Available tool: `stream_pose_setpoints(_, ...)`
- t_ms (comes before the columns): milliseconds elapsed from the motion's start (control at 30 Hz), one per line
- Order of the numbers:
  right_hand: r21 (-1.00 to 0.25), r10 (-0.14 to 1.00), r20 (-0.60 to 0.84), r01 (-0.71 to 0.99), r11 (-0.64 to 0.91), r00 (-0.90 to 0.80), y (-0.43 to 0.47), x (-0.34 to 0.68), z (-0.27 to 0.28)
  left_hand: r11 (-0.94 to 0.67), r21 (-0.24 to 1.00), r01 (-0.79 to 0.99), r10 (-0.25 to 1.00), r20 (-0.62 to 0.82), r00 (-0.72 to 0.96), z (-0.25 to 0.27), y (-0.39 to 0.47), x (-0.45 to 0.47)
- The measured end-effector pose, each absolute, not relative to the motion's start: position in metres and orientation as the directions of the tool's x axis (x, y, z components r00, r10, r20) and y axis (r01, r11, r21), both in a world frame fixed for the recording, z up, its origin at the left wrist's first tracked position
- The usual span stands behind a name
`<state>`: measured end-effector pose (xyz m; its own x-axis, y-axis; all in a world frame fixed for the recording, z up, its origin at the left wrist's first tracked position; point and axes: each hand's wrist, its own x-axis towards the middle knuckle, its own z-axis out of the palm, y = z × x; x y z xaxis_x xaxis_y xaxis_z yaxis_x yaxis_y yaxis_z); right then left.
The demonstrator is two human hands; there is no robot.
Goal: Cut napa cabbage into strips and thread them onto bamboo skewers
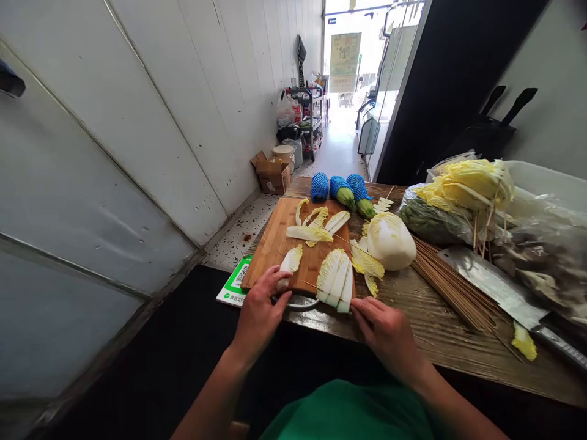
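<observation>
A white panelled wall [105,153] runs down your left side, and a brown wooden table [431,318] stands before you, with a green-edged card [232,288] bearing a square code near its left end, partly under your cutting board [270,250]. Your left hand [261,304] is at the board's near edge, thumb spread from the forefinger, its fingers touching the lower end of a single cabbage leaf [292,259], white below and frilled yellow at the top; you can't tell whether they grip it. Beyond it on the board lie loose leaf pieces [310,233], pale-ribbed with crinkled yellow edges. Next come the skewered leaves [335,278] at the board's near right corner: several strips side by side and overlapping, rounded and yellowish on top, smooth white toward their squared ends, with a thin skewer [311,285] sticking out to the left. Your right hand [385,325] has its thumb and fingertips pinched together at their lower right edge. Further right sit a rounded, creamy-white cabbage head [391,241], a bundle of brown sticks [447,282], a cleaver [498,288] lying flat, and a mound of yellow-topped skewered cabbage [477,181] above the bagged food.
</observation>
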<state>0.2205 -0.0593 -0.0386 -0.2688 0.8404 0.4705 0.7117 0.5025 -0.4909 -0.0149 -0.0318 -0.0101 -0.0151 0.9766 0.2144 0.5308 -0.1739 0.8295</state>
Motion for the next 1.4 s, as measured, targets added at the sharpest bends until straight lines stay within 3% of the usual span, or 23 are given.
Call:
stream_pose_setpoints(100,-0.530,0.834,0.490,0.672,0.517,-0.255,-0.060,0.218,-0.038,-0.054,0.968,0.246,0.995,0.074,-0.073,-0.017,-0.035,-0.013)
stream_pose_setpoints(300,-0.549,0.832,0.503,0.657,0.516,-0.233,-0.055,0.212,-0.041,-0.003,0.994,0.105,0.972,0.028,-0.233,-0.024,-0.041,-0.008)
stream_pose_setpoints(400,-0.544,0.833,0.481,0.652,0.528,-0.274,-0.055,0.209,-0.039,0.024,0.997,-0.074,0.962,-0.044,-0.270,-0.024,-0.041,-0.007)
stream_pose_setpoints(533,-0.560,0.802,0.502,0.585,0.586,-0.323,-0.058,0.204,-0.039,0.201,0.888,-0.414,0.947,-0.284,-0.151,-0.019,-0.042,-0.004)
stream_pose_setpoints(667,-0.575,0.809,0.503,0.582,0.575,-0.303,-0.062,0.198,-0.045,0.284,0.738,-0.612,0.901,-0.423,-0.091,-0.011,-0.046,0.002)
stream_pose_setpoints(867,-0.573,0.820,0.498,0.603,0.556,-0.283,-0.069,0.192,-0.049,0.393,0.551,-0.736,0.842,-0.537,0.048,-0.005,-0.052,0.007)
stream_pose_setpoints(1067,-0.556,0.822,0.517,0.638,0.533,-0.237,-0.071,0.189,-0.045,0.398,0.388,-0.831,0.833,-0.532,0.150,-0.017,-0.054,0.009)
stream_pose_setpoints(1200,-0.551,0.830,0.503,0.650,0.523,-0.241,-0.071,0.186,-0.043,0.416,0.424,-0.804,0.876,-0.424,0.230,-0.025,-0.051,0.012)
stream_pose_setpoints(1400,-0.540,0.866,0.436,0.699,0.469,-0.244,-0.071,0.191,-0.048,0.404,0.468,-0.786,0.897,-0.370,0.241,-0.035,-0.057,0.010)
